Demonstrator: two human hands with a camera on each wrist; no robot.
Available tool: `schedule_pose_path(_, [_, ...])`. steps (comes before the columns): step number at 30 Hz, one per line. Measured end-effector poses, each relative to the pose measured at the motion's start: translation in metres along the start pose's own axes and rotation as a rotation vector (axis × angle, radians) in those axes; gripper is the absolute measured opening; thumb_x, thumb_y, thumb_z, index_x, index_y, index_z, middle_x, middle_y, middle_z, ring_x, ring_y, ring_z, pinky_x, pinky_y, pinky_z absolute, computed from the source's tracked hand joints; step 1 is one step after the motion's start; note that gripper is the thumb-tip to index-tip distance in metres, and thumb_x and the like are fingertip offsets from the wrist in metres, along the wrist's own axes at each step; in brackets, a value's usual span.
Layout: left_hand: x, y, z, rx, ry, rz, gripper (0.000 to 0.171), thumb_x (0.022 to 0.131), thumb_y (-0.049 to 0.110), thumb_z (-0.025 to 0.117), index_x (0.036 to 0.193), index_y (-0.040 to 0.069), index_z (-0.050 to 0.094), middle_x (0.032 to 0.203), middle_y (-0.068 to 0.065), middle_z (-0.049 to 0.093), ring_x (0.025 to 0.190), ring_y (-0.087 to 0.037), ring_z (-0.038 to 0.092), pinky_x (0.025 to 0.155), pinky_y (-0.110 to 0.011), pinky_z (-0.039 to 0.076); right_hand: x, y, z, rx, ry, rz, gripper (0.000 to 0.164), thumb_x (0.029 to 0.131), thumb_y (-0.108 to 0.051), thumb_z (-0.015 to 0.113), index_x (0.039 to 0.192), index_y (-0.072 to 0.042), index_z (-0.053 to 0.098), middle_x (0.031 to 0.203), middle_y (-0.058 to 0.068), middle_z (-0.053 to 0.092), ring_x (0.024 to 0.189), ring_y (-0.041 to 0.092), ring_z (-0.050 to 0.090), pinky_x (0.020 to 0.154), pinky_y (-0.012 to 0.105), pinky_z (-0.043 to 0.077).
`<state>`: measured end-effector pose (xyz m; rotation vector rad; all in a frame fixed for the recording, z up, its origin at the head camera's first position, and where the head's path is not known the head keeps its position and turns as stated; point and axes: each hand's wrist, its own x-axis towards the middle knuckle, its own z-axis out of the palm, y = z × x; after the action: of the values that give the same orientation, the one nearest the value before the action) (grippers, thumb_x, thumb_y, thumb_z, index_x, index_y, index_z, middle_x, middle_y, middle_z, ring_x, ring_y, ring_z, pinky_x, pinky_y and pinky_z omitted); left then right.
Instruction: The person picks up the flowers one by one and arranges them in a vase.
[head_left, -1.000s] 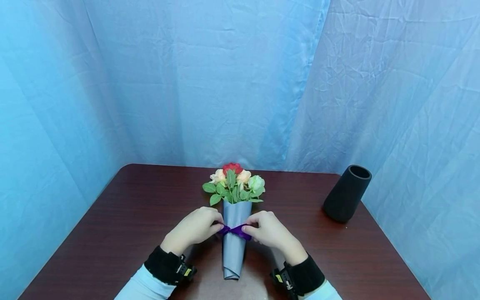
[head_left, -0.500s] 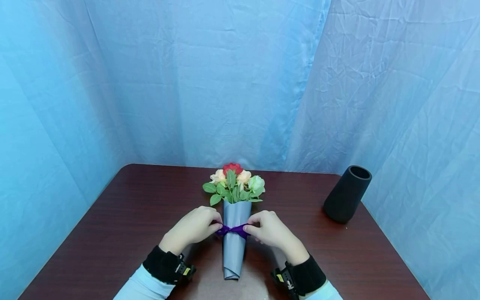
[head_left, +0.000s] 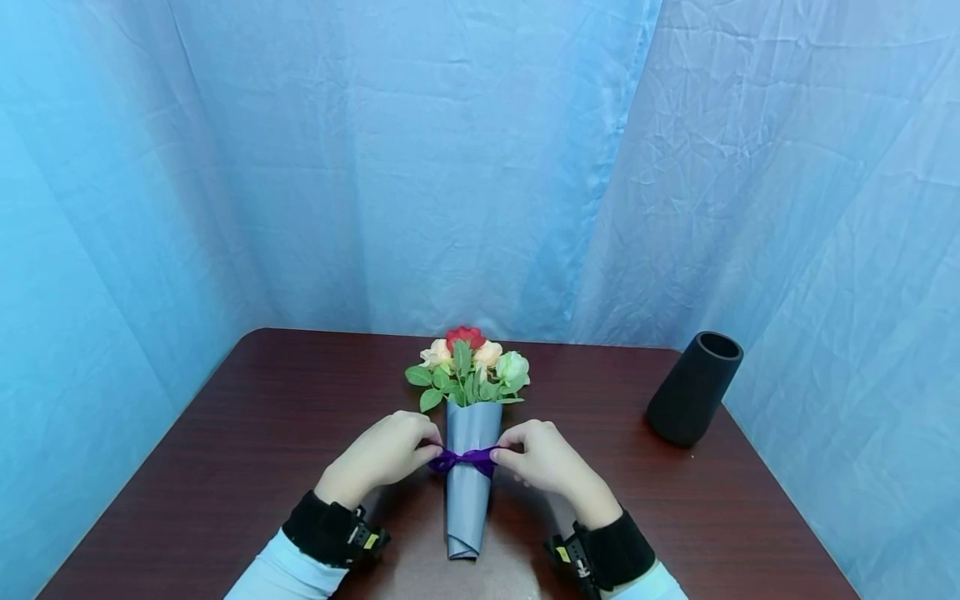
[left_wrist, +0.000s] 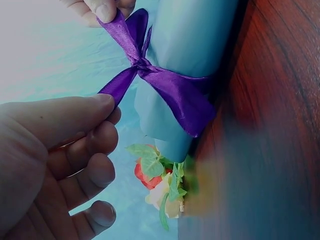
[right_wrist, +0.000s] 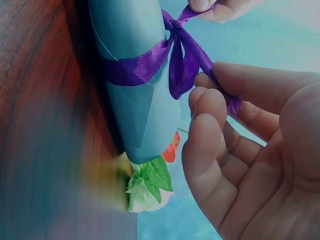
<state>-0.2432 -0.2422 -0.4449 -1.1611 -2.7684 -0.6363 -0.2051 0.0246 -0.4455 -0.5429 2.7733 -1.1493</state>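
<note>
A bouquet lies on the table, wrapped in grey-blue paper (head_left: 467, 512). A red flower (head_left: 467, 336), cream ones and a pale green one (head_left: 513, 368) show among leaves at its far end. Purple ribbon (left_wrist: 180, 97) circles the wrap and is knotted on top with loops. My left hand (head_left: 386, 450) pinches one piece of it between thumb and index finger, on the bouquet's left. On the other side, my right hand (head_left: 552, 461) pinches a tail whose frayed tip (right_wrist: 234, 106) sticks out past the thumb.
A black tapered vase (head_left: 693, 392) stands at the right rear of the dark wooden table (head_left: 300, 383). Blue cloth (head_left: 450, 167) hangs behind and along both sides.
Both hands have drawn slightly apart, the left one leftward and the right one rightward, pulling the ribbon outward. The bouquet and vase stay where they were.
</note>
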Motion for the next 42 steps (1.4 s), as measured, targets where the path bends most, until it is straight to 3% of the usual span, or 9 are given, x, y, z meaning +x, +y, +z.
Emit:
schedule_pose_path(12, [-0.001,-0.001,-0.001,0.021,0.0,-0.026,0.01,0.095,0.019,0.073,0.085,0.022,0.075,0.078,0.017,0.06,0.073,-0.002,0.055,0.069,-0.028,0.051,-0.001,0.005,-0.003,0.007,-0.01,0.014,0.02,0.098,-0.02,0.069,0.084,-0.008,0.075,0.054,-0.002,0.057,0.044,0.012,0.054,0.047,0.03,0.047])
schedule_pose_path(24, [-0.003,-0.001,-0.004,0.013,0.013,-0.032,0.008,0.095,0.02,0.074,0.087,0.022,0.076,0.081,0.017,0.062,0.077,-0.003,0.057,0.072,-0.029,0.052,-0.002,0.007,-0.007,0.002,-0.004,0.019,0.02,0.098,-0.019,0.068,0.083,-0.008,0.074,0.054,0.0,0.058,0.046,0.022,0.061,0.046,0.032,0.049])
schedule_pose_path(42, [-0.005,0.0,-0.005,-0.005,0.034,-0.025,0.007,0.095,0.019,0.073,0.088,0.021,0.076,0.082,0.016,0.063,0.078,-0.003,0.057,0.072,-0.03,0.053,-0.005,0.013,-0.013,-0.049,0.04,0.033,0.018,0.097,-0.017,0.068,0.081,-0.011,0.074,0.054,0.004,0.06,0.042,0.014,0.057,0.046,0.032,0.048])
